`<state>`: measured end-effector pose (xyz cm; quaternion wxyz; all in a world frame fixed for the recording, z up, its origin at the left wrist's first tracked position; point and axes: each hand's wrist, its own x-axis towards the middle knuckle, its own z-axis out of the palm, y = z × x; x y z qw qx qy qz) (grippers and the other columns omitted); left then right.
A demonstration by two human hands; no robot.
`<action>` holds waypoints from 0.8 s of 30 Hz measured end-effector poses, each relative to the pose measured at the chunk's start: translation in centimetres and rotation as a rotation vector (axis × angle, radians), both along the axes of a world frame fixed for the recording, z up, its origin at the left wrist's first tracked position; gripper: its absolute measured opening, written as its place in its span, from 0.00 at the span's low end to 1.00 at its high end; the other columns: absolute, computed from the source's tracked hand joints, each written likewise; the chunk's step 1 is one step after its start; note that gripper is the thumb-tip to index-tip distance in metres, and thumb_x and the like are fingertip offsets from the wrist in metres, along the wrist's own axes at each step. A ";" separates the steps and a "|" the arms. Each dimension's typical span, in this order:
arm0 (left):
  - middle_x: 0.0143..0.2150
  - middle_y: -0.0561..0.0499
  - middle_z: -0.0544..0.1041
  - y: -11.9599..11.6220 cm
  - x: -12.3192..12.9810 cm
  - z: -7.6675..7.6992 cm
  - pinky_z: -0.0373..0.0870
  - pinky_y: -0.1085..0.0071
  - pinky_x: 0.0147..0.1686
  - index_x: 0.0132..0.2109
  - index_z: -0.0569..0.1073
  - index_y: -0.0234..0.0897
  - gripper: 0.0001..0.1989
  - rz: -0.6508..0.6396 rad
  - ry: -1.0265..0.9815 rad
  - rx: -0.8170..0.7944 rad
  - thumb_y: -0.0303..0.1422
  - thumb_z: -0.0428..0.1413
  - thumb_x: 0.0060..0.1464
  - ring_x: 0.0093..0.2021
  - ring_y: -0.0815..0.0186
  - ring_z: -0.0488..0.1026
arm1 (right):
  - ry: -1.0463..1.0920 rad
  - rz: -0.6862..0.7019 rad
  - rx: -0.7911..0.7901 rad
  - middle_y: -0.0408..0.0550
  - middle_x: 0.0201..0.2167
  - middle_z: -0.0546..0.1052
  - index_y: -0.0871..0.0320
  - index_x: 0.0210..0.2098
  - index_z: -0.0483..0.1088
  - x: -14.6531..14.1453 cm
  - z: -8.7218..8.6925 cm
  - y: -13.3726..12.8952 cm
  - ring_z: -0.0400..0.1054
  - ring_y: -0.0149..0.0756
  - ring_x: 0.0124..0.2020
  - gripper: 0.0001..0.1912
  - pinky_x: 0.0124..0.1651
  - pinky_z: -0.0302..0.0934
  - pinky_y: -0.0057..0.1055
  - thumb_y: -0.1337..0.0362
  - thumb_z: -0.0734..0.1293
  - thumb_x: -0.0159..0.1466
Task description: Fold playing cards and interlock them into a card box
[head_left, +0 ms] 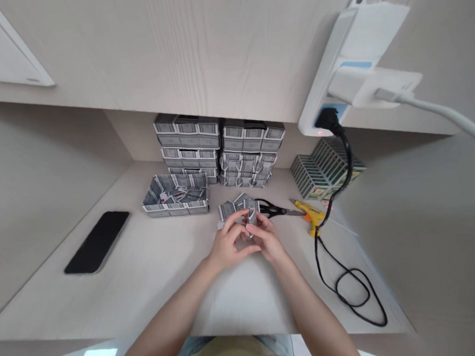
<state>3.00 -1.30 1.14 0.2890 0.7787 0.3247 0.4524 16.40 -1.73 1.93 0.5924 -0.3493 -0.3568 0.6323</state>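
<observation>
Between my left hand (229, 245) and my right hand (269, 240) is a small folded playing card (252, 217) with a grey patterned back. The fingertips of both hands pinch it, and they hide part of it. Just beyond my fingers lies a loose pile of grey-backed playing cards (228, 209). A pair of black-handled scissors (278, 210) rests to the right of the pile, its blades pointing right. Farther right is a yellow glue gun (315, 216) with a black cord.
An open box (177, 209) made of cards, with folded pieces inside, stands left of the pile. Card-made drawer stacks (193, 158) and a green-striped card box (308, 178) line the back. A phone (98, 243) lies left. A power strip (341, 65) hangs above right; the black cord (354, 302) loops below.
</observation>
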 end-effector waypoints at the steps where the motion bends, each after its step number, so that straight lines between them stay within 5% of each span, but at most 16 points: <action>1: 0.56 0.41 0.60 0.0 0.0 0.0 0.70 0.71 0.28 0.34 0.68 0.35 0.14 -0.003 -0.050 -0.046 0.41 0.58 0.45 0.32 0.69 0.70 | -0.034 -0.040 0.024 0.43 0.30 0.72 0.56 0.38 0.69 0.1 -0.1 0.1 0.65 0.31 0.28 0.20 0.34 0.62 0.30 0.66 0.72 0.45; 7: 0.32 0.52 0.71 0.5 0.6 -0.2 0.73 0.69 0.28 0.41 0.62 0.36 0.14 0.007 -0.411 -0.571 0.41 0.52 0.51 0.28 0.69 0.71 | -0.231 -0.148 0.147 0.44 0.40 0.71 0.53 0.42 0.69 0.3 -0.6 0.4 0.64 0.38 0.42 0.28 0.48 0.58 0.35 0.67 0.74 0.41; 13: 0.41 0.44 0.74 1.1 0.7 0.3 0.73 0.61 0.36 0.49 0.63 0.33 0.24 -0.271 -0.520 -0.912 0.41 0.56 0.48 0.37 0.61 0.74 | -0.356 -0.126 0.265 0.45 0.45 0.66 0.50 0.45 0.68 0.8 -0.6 0.3 0.62 0.40 0.47 0.28 0.51 0.57 0.37 0.65 0.74 0.43; 16: 0.43 0.42 0.75 1.6 0.3 0.2 0.70 0.60 0.44 0.50 0.65 0.32 0.26 -0.291 -0.491 -0.887 0.39 0.58 0.46 0.42 0.59 0.73 | -0.371 -0.147 0.279 0.47 0.52 0.61 0.48 0.50 0.64 0.9 -0.6 0.3 0.58 0.41 0.53 0.34 0.52 0.57 0.36 0.66 0.74 0.44; 20: 0.47 0.40 0.73 2.2 0.0 -0.4 0.68 0.58 0.48 0.51 0.66 0.32 0.29 -0.095 -0.475 -0.673 0.35 0.62 0.40 0.47 0.58 0.71 | -0.321 -0.200 0.191 0.48 0.56 0.60 0.46 0.56 0.57 0.8 -1.1 0.6 0.57 0.42 0.54 0.41 0.53 0.57 0.39 0.64 0.73 0.45; 24: 0.54 0.40 0.68 2.3 -0.1 -1.4 0.67 0.57 0.49 0.53 0.64 0.36 0.30 0.124 -0.369 -0.384 0.35 0.61 0.42 0.48 0.59 0.71 | -0.174 -0.206 0.009 0.50 0.47 0.71 0.54 0.48 0.67 0.9 -1.2 0.9 0.65 0.42 0.46 0.26 0.48 0.61 0.42 0.57 0.69 0.50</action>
